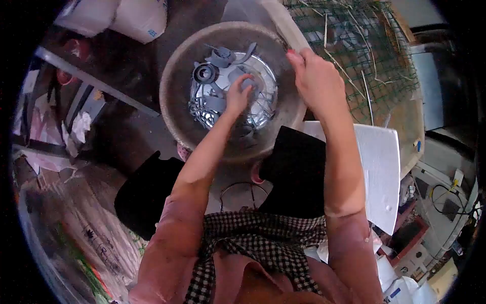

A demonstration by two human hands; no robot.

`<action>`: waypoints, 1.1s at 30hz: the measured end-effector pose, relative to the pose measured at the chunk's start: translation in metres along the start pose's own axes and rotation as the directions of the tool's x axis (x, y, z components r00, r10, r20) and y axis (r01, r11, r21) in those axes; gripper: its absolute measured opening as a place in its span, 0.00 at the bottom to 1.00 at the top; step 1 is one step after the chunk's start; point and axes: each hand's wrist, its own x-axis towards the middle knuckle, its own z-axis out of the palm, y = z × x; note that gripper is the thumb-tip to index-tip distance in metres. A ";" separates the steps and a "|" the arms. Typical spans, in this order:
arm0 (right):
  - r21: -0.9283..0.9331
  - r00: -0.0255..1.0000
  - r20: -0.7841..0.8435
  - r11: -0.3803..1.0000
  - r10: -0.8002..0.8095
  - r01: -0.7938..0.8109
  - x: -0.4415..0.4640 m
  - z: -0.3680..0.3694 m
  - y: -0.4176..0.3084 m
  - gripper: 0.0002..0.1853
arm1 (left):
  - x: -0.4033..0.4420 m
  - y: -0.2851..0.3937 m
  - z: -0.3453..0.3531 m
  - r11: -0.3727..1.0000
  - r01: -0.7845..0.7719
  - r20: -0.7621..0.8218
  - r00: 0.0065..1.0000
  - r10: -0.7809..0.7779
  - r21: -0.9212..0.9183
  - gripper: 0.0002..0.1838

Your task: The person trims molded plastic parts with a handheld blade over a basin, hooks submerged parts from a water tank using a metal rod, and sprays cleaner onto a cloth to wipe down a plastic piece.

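Observation:
A large round basin [174, 55] stands between my knees. Inside it lie several grey plastic parts, among them a ring-shaped piece [205, 73] and a curved piece [220, 57], on a shiny metallic surface [266, 104]. My left hand [238, 95] reaches into the basin, with thumb and fingers apart beside a grey part [237, 75]; whether it touches that part is unclear. Over the basin's right rim, my right hand [316, 76] is closed, thumb against the curled fingers. Anything inside it is hidden or too small to make out.
Green wire mesh [354, 55] with thin strips on it covers a surface at the upper right. A white panel [382, 172] lies beside my right forearm. At the left stands a metal-edged shelf [96, 81]; white sacks [136, 20] are at the upper left.

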 end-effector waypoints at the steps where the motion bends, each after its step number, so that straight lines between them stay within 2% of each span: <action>1: 0.011 1.000 -0.019 1.000 -0.007 0.007 0.001 0.002 0.002 0.18 | -0.008 0.029 -0.010 0.998 -0.063 0.014 0.998 0.063 -0.028 0.11; 2: 0.079 0.996 -0.085 0.997 -0.013 0.020 0.003 0.003 0.005 0.18 | -0.016 0.068 -0.025 0.991 -0.034 0.062 0.998 0.026 0.132 0.09; 3: 0.146 0.988 -0.153 0.988 -0.019 0.042 0.006 0.004 0.008 0.19 | -0.018 0.090 -0.040 0.988 -0.061 0.058 0.997 0.053 0.142 0.09; 4: 0.156 0.984 -0.177 0.986 -0.028 0.056 0.010 0.008 0.011 0.19 | -0.020 0.106 -0.055 0.983 -0.157 0.135 0.980 0.143 0.097 0.10; 5: 0.254 0.978 -0.205 0.963 -0.040 0.093 0.013 0.014 0.015 0.19 | -0.023 0.127 -0.071 0.968 -0.246 0.209 0.950 0.231 0.050 0.10; 6: 0.349 0.971 -0.234 0.928 -0.052 0.134 0.015 0.018 0.016 0.19 | -0.032 0.164 -0.086 0.980 -0.194 0.256 0.951 0.174 0.053 0.10; 7: 0.361 0.966 -0.253 0.920 -0.059 0.151 0.017 0.020 0.017 0.19 | -0.033 0.178 -0.103 0.992 -0.115 0.314 0.941 0.126 -0.053 0.09; 8: 0.358 0.967 -0.247 0.921 -0.062 0.150 0.020 0.022 0.018 0.23 | -0.039 0.191 -0.115 0.963 -0.008 0.351 0.930 0.106 -0.270 0.08; 9: 0.355 0.969 -0.240 0.922 -0.066 0.151 0.020 0.020 0.014 0.27 | -0.047 0.209 -0.127 0.878 0.107 0.393 0.914 0.098 -0.467 0.06; 10: 0.365 0.963 -0.255 0.915 -0.080 0.173 0.017 0.019 0.009 0.27 | -0.051 0.218 -0.139 0.884 0.082 0.380 0.918 0.112 -0.459 0.06; 11: 0.768 0.999 -0.033 0.639 -0.023 0.040 0.016 0.019 0.005 0.27 | -0.054 0.227 -0.151 0.822 0.092 0.448 0.869 0.209 -0.562 0.06; 12: 0.957 0.976 0.201 0.229 -0.084 -0.178 0.012 0.014 -0.004 0.27 | -0.060 0.238 -0.160 0.748 0.116 0.498 0.810 0.310 -0.654 0.06; 13: 0.960 0.976 0.192 0.227 -0.104 -0.164 0.008 0.009 -0.012 0.27 | -0.067 0.246 -0.165 0.751 0.094 0.485 0.813 0.320 -0.653 0.06; 15: 0.963 0.869 0.268 0.091 -0.416 -0.254 -0.007 0.002 -0.028 0.30 | -0.083 0.264 -0.170 0.697 0.139 0.438 0.857 0.271 -0.704 0.11; 16: 0.949 0.863 0.303 0.045 -0.404 -0.312 -0.018 -0.002 -0.044 0.29 | -0.099 0.282 -0.159 0.711 0.079 0.343 0.909 0.236 -0.699 0.15; 17: 0.949 0.861 0.302 0.048 -0.410 -0.310 -0.023 0.000 -0.053 0.29 | -0.101 0.282 -0.160 0.710 0.072 0.337 0.910 0.239 -0.700 0.15; 19: 0.932 0.810 0.363 0.190 -0.460 -0.310 -0.030 0.006 -0.064 0.26 | -0.099 0.273 -0.162 0.611 0.094 0.258 0.948 0.185 -0.786 0.15; 20: 0.909 0.827 0.392 0.305 -0.402 -0.283 -0.031 0.008 -0.070 0.21 | -0.098 0.267 -0.162 0.609 0.095 0.257 0.949 0.184 -0.788 0.15; 22: 0.898 0.826 0.400 0.348 -0.396 -0.268 -0.032 0.012 -0.073 0.19 | -0.095 0.251 -0.163 0.595 0.038 0.082 0.996 0.048 -0.803 0.15; 23: 0.885 0.825 0.408 0.390 -0.392 -0.252 -0.031 0.015 -0.075 0.18 | -0.093 0.242 -0.163 0.591 0.039 0.080 0.996 0.044 -0.806 0.15; 24: 0.883 0.822 0.413 0.394 -0.391 -0.256 -0.027 0.023 -0.075 0.18 | -0.090 0.233 -0.164 0.629 0.056 0.053 0.998 -0.024 -0.776 0.16; 26: 0.869 0.890 0.351 0.455 -0.290 -0.195 -0.020 0.044 -0.073 0.15 | -0.092 0.227 -0.161 0.659 0.084 0.023 0.995 -0.101 -0.748 0.17; 28: 0.853 0.909 0.345 0.482 -0.234 -0.200 -0.024 0.037 -0.079 0.14 | -0.097 0.236 -0.148 0.754 0.065 -0.134 0.971 -0.199 -0.654 0.18; 29: 0.841 0.927 0.327 0.504 -0.181 -0.198 -0.025 0.035 -0.082 0.13 | -0.101 0.241 -0.141 0.751 0.069 -0.135 0.969 -0.207 -0.657 0.18; 30: 0.824 0.947 0.270 0.551 -0.172 -0.134 -0.023 0.042 -0.081 0.12 | -0.109 0.251 -0.132 0.842 0.061 -0.169 0.969 -0.178 -0.536 0.22; 31: 0.820 0.946 0.276 0.554 -0.170 -0.140 -0.028 0.041 -0.086 0.12 | -0.114 0.258 -0.126 0.914 0.055 -0.196 0.970 -0.145 -0.402 0.27; 32: 0.854 0.943 0.280 0.495 -0.180 -0.159 -0.032 0.039 -0.090 0.12 | -0.117 0.260 -0.123 0.977 0.008 -0.292 0.954 -0.072 -0.214 0.31; 33: 0.883 0.940 0.285 0.434 -0.188 -0.180 -0.037 0.036 -0.093 0.13 | -0.119 0.267 -0.124 0.976 0.018 -0.291 0.953 -0.083 -0.219 0.31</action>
